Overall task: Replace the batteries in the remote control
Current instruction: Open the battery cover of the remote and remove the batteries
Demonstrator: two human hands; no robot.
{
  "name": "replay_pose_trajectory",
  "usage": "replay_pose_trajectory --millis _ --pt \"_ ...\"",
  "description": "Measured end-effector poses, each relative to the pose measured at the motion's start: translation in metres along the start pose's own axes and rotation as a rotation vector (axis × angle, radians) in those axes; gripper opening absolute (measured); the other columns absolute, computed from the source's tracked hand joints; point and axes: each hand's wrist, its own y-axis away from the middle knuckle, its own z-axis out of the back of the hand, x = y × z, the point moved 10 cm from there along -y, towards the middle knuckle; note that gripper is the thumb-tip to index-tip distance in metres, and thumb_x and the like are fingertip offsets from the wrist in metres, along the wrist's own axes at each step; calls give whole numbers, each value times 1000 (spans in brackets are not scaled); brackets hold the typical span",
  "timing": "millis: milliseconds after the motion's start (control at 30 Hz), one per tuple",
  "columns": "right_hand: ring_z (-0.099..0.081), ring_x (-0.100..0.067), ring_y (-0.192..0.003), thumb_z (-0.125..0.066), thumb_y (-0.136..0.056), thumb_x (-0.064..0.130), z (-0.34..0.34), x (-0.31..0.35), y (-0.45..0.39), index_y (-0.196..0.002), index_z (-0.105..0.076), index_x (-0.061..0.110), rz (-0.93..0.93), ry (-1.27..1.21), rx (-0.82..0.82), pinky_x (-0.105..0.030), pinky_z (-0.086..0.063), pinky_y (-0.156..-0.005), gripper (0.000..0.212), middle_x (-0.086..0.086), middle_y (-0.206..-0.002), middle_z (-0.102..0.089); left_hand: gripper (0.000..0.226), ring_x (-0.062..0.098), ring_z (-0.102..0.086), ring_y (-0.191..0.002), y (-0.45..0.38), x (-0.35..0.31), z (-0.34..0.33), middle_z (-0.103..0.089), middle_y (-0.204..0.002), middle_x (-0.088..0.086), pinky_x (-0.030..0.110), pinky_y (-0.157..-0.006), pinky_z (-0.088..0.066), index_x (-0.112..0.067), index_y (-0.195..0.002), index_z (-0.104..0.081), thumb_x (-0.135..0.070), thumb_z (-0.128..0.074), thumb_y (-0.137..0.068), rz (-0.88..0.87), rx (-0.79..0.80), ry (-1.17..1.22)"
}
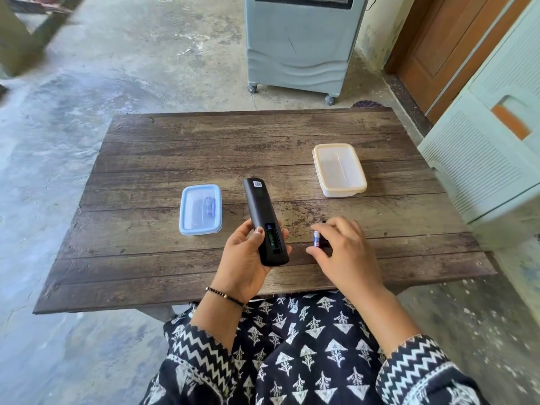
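My left hand [244, 255] holds a black remote control [263, 217] face down above the wooden table [204, 147]. The remote's battery bay is open, and one battery with a green label [271, 237] lies inside it. To the right, my right hand [342, 247] rests low over the table with its fingers closed on a small battery [316, 238] with a blue and white end. A dark piece, possibly the battery cover, sits under that hand, mostly hidden.
A blue lidded plastic box [201, 209] with batteries inside stands left of the remote. A cream lidded box [339, 170] stands at the right rear of the table. A grey air cooler [301, 42] on wheels stands beyond the table, and a pale cabinet [491, 147] is on the right.
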Motion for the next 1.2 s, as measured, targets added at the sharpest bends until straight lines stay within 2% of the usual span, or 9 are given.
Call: replay_pose_trajectory --millis 100,267,400,500,600,733,800,1000,1200 --pt "-53 -24 -110 -71 -80 19 -13 3 0 -109 -67 11 30 2 86 -39 -55 -76 30 -7 -119 -61 31 30 -63 -95 0 3 -2 -56 -116 22 49 -79 -54 -1 -125 -46 -2 -36 -96 4 6 -1" --pt "-55 -28 -112 -69 -80 8 -12 -9 0 -108 -68 7 43 -1 97 -42 -55 -82 28 -12 -122 -62 29 30 -64 -95 1 6 -6 -58 -116 21 49 -80 -54 -2 -124 -46 -2 -36 -96 17 16 3" --pt "-53 -26 -117 -69 -81 11 -9 -6 0 -113 -66 9 58 -4 130 -44 -53 -85 32 -10 -126 -60 29 30 -63 -95 1 8 -8 -57 -118 21 50 -81 -53 -2 -123 -47 -3 -36 -96 21 18 -4" --pt "-56 -29 -115 -74 -75 10 8 7 2 -106 -69 7 144 6 16 -47 -50 -91 31 -10 -116 -66 32 31 -63 -97 3 8 -8 -56 -120 22 49 -81 -52 -1 -127 -44 -3 -35 -96 21 23 -3" --pt "-59 -24 -111 -69 -80 8 31 25 4 -105 -69 7 158 -122 -154 -40 -45 -99 26 -7 -110 -69 33 30 -63 -97 3 5 -10 -58 -116 20 48 -81 -53 -5 -127 -45 -1 -37 -95 0 48 3" --pt "-53 -19 -105 -63 -82 1 26 57 1 -115 -65 10 174 -268 -150 -30 -48 -89 34 -7 -108 -66 35 18 -69 -78 6 0 -18 -64 -100 11 35 -69 -57 -8 -127 -46 0 -39 -93 -39 106 12" --pt "-50 -19 -101 -60 -83 0 20 65 2 -118 -64 12 197 -259 -121 -31 -51 -83 37 -7 -104 -62 33 16 -69 -75 7 -4 -20 -67 -95 11 31 -66 -58 -8 -124 -48 -1 -39 -94 -46 114 27" --pt "-50 -21 -89 -61 -80 -4 13 69 7 -108 -69 15 209 -208 -80 -41 -52 -78 35 -4 -94 -58 25 20 -65 -80 5 -10 -7 -64 -98 12 37 -72 -55 -10 -113 -52 -2 -37 -95 -66 58 20" --pt "-50 -17 -94 -55 -83 -7 14 66 5 -110 -68 15 164 -343 -90 -24 -47 -81 37 -3 -95 -56 28 21 -63 -81 4 -11 -4 -65 -99 12 41 -75 -51 -11 -118 -51 -3 -39 -94 -66 34 24"
